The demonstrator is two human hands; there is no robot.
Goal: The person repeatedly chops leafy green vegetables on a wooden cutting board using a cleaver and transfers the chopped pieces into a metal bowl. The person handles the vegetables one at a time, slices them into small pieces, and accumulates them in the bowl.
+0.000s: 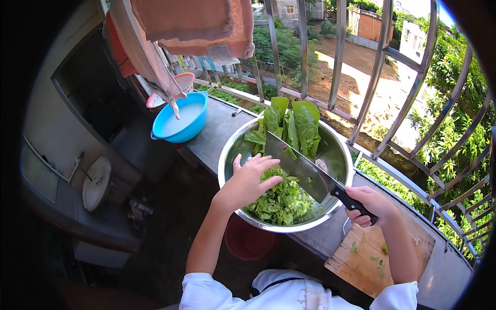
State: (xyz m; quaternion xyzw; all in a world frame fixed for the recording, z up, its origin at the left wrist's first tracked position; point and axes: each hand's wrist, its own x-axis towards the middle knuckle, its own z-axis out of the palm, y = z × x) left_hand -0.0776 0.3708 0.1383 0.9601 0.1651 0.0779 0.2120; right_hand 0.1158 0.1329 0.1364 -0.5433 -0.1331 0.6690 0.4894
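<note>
My right hand (pixel 376 204) grips the black handle of a cleaver (pixel 305 170), its broad blade slanting over a large steel bowl (pixel 338 147). A few green bits cling to the blade. My left hand (pixel 247 182) is over the bowl's left side, fingers spread, fingertips close to the blade; whether they touch it I cannot tell. Shredded lettuce (pixel 281 205) lies in the near part of the bowl, under and beside that hand. Whole lettuce leaves (pixel 300 125) stand upright at the far side, behind the blade, their lower ends partly hidden.
A wooden cutting board (pixel 408 249) with green scraps lies on the ledge at the right. Metal railings (pixel 380 77) run along the far side. A blue basin (pixel 199 120) stands at left, below hanging cloths (pixel 188 23). Beneath the bowl is a red bucket (pixel 248 242).
</note>
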